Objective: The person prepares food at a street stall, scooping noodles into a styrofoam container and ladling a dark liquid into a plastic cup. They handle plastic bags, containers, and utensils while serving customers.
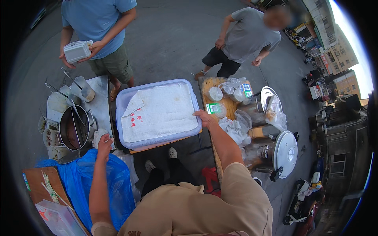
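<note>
A pale blue plastic tub [195,103] lies before me, its top covered by a white towel [165,112] with red printed characters and one corner folded over. My right hand [204,117] rests at the tub's right rim, its fingers at the edge of the towel. Over the left table's near end, my left hand [104,144] is raised with bent fingers, beside a crumpled white cloth [99,136]; whether it holds something small is unclear. Left of it stands a divided metal pot [77,126] with dark liquid and a metal utensil inside. Blue plastic sheeting [112,177] spreads below my left hand.
Plastic jugs [84,88] with ladles crowd the left metal table [102,85]. The right wooden table [206,85] carries lidded cups [215,93], plastic bags [234,129] and large metal pots. One person holds a white takeaway box [77,51]; another person [251,35] stands beyond the right table.
</note>
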### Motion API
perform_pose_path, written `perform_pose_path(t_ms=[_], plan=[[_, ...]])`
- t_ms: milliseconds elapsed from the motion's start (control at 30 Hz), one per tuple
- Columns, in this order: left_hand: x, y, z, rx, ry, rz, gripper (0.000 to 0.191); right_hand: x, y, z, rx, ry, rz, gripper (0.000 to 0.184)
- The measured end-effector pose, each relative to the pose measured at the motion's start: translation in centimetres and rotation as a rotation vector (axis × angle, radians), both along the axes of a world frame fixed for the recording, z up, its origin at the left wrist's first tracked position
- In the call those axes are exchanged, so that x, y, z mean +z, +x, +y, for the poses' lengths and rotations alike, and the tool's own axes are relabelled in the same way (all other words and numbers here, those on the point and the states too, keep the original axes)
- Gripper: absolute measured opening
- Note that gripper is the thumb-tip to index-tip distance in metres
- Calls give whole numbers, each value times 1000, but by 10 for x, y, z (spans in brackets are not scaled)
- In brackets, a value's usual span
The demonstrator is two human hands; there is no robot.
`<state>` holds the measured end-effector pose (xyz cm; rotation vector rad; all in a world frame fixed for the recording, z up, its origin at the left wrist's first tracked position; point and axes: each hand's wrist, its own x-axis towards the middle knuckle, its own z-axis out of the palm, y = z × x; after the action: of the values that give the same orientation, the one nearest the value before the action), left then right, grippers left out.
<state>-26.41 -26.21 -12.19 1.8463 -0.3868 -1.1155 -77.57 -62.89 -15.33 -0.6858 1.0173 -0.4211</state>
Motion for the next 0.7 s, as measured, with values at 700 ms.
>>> perform_pose_path(t_ms=[700], plan=[[-132,-82,-2,-125,27,-492,47,204,-175,185,-441,-1298,1371,37]])
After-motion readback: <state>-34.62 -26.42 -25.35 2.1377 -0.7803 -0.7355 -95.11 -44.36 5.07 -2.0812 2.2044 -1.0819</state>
